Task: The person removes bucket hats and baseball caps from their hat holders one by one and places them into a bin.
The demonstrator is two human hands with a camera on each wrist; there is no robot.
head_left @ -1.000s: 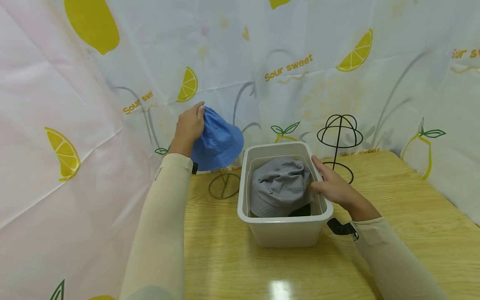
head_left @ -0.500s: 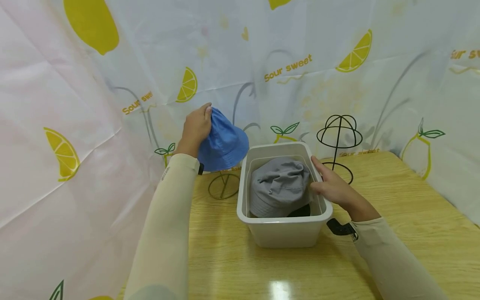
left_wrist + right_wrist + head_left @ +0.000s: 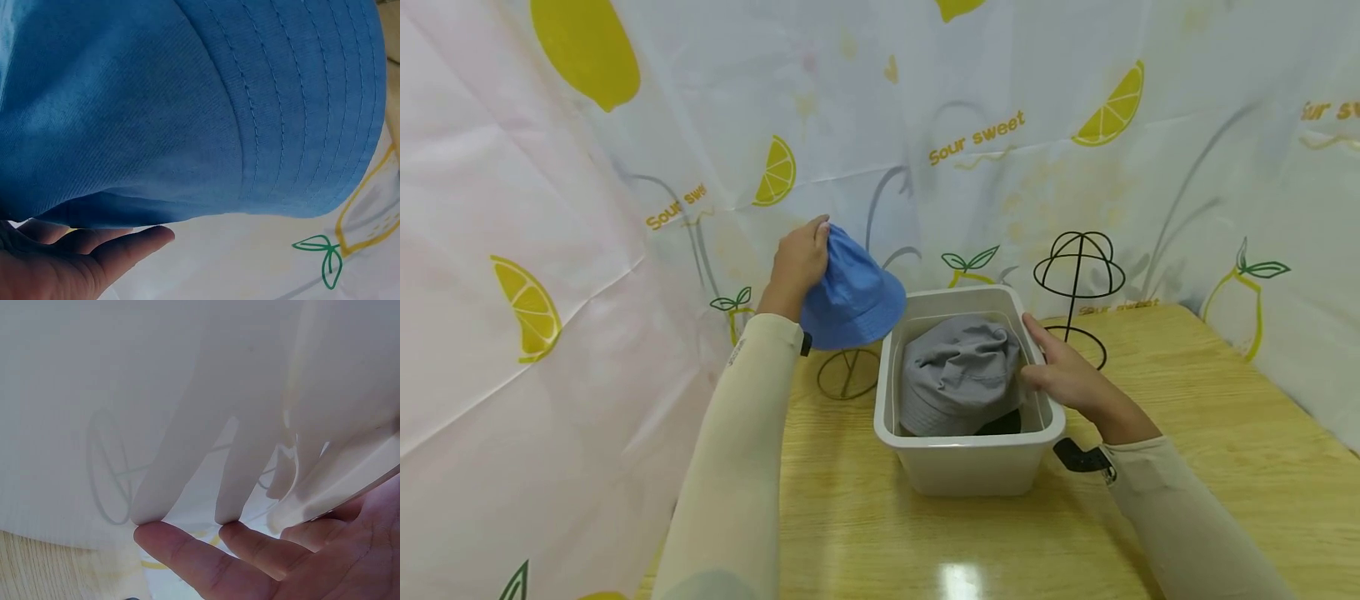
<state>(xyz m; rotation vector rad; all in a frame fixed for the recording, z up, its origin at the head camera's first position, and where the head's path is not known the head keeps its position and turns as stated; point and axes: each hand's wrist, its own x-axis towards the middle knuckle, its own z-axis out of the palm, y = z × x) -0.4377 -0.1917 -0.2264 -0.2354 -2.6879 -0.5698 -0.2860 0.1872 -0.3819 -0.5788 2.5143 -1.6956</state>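
Note:
My left hand (image 3: 800, 260) pinches the crown of a blue bucket hat (image 3: 859, 292) between thumb and fingers. The hat hangs brim-down above the ring base of a wire hat stand (image 3: 847, 382), whose upper part it hides. In the left wrist view, stitched rows run along the blue brim (image 3: 300, 112). With my right hand (image 3: 1071, 375) I hold the right rim of a white plastic bin (image 3: 966, 468), thumb inside. Outside, my fingertips (image 3: 153, 534) touch its glossy wall (image 3: 69, 375). A crumpled grey bucket hat (image 3: 958, 371) lies in the bin, with something black (image 3: 1002, 423) partly showing beneath it.
A bare black wire hat stand (image 3: 1077, 287) stands behind the bin to the right. Everything rests on a wood-grain table (image 3: 850, 525). A lemon-print curtain (image 3: 850, 92) closes off the back and left side.
My left hand has carried the blue bucket hat rightward and slightly down, so its brim now overlaps the bin's left back corner in view. The right hand and bin have stayed put.

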